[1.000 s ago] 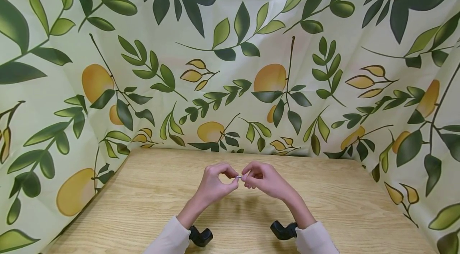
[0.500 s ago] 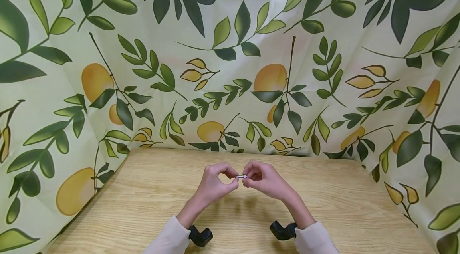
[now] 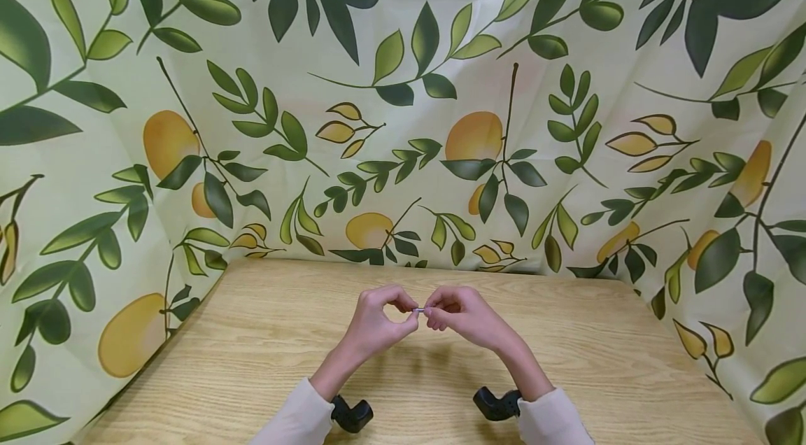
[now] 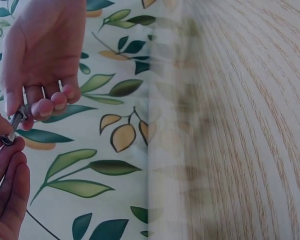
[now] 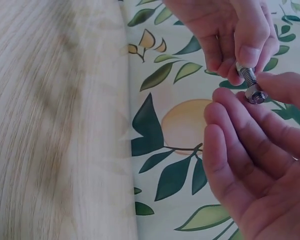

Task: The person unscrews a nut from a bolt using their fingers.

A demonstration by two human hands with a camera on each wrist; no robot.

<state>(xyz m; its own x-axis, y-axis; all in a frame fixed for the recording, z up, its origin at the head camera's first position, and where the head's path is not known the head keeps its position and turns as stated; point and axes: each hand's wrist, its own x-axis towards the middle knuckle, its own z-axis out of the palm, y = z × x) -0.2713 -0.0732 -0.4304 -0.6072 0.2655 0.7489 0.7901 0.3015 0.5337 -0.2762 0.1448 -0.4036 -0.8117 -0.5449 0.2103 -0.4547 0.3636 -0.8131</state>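
Observation:
Over the table, both hands meet at a small silver metal bolt point(image 5: 248, 76) with a threaded shank. My left hand point(image 3: 374, 322) pinches it by the head end between thumb and fingertips; in the left wrist view the bolt head point(image 4: 7, 140) peeks out from those fingers. At the other end sits a nut point(image 5: 255, 94), threaded on close to the bolt's tip. The thumb and index finger of my right hand point(image 3: 466, 317) pinch the nut from both sides, its other fingers loosely curled below. Fingers partly cover the bolt in the head view.
A wood-grain table point(image 3: 264, 333) lies under the hands. Behind and at both sides hangs a white cloth point(image 3: 403, 151) printed with leaves and orange fruit. A black wrist-worn device point(image 3: 352, 414) is on the left wrist, and another black device point(image 3: 496, 404) on the right.
Half a second ago the right fingers were parted, baring the nut and bolt end; now they have come back together over the nut. The left hand has stayed still.

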